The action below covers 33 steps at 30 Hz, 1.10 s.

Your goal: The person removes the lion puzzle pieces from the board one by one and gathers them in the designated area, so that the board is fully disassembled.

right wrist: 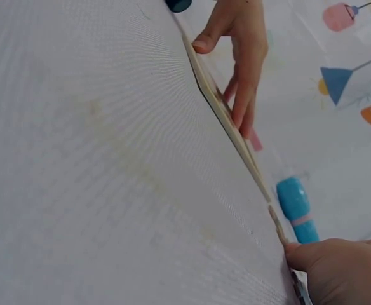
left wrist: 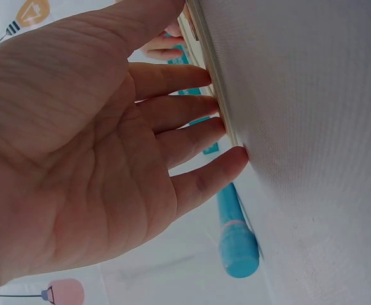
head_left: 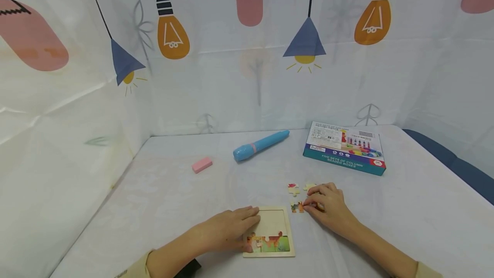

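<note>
A wooden puzzle board (head_left: 270,222) lies near the table's front, its lower part filled with joined picture pieces (head_left: 269,244). My left hand (head_left: 230,231) rests along the board's left side; the left wrist view shows its extended fingers (left wrist: 188,140) touching the board's edge. To the right of the board, my right hand (head_left: 332,207) pinches the right edge of a loose puzzle piece (head_left: 296,206) that lies on the table. Beyond that are a piece with red on it (head_left: 293,188) and a pale yellow piece (head_left: 309,186). The right fingers partly hide the area beneath them.
At the back right lies a flat printed box (head_left: 344,147). A blue microphone-shaped object (head_left: 261,145) lies at the back middle, with a pink block (head_left: 202,165) to its left. A dark object (head_left: 188,268) shows under the left forearm. Printed cloth (head_left: 216,85) hangs behind the table.
</note>
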Each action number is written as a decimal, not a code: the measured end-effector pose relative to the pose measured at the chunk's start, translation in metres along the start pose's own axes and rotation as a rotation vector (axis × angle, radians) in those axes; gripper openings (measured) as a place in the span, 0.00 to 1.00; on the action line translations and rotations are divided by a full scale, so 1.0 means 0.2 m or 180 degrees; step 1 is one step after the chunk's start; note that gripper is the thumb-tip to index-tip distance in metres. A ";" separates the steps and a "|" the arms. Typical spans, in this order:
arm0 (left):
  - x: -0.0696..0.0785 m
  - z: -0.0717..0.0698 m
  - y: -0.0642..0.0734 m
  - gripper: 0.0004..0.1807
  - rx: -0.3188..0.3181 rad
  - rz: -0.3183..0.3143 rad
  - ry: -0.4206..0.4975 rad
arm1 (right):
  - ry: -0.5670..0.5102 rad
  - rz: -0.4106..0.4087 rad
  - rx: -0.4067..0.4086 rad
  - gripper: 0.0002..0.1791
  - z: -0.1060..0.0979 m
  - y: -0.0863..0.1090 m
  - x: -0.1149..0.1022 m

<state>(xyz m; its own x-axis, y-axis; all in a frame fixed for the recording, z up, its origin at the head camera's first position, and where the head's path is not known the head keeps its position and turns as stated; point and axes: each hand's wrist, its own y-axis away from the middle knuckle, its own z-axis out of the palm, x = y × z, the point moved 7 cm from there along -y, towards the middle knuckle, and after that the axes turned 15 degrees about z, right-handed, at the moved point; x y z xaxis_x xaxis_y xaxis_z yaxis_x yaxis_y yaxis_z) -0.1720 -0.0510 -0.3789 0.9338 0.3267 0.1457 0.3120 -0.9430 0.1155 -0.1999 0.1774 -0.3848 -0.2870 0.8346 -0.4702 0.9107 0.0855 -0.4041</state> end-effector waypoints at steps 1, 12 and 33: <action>0.00 0.00 0.00 0.39 -0.0002 0.0001 0.0003 | 0.0004 0.0004 -0.0002 0.09 0.00 0.00 0.00; 0.00 0.00 -0.01 0.38 0.0008 0.0038 -0.0033 | -0.0031 -0.0016 0.0063 0.10 -0.01 0.01 0.00; -0.01 0.00 -0.01 0.39 -0.0013 -0.0020 0.0067 | -0.0190 -0.0207 0.0182 0.11 -0.02 0.02 -0.03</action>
<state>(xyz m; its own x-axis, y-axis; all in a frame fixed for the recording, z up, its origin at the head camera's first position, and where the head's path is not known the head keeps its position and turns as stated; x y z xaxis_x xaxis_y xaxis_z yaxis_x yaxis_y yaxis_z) -0.1737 -0.0503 -0.3799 0.9279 0.3340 0.1655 0.3171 -0.9407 0.1205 -0.1929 0.1750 -0.3805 -0.3636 0.7942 -0.4868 0.8717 0.1057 -0.4786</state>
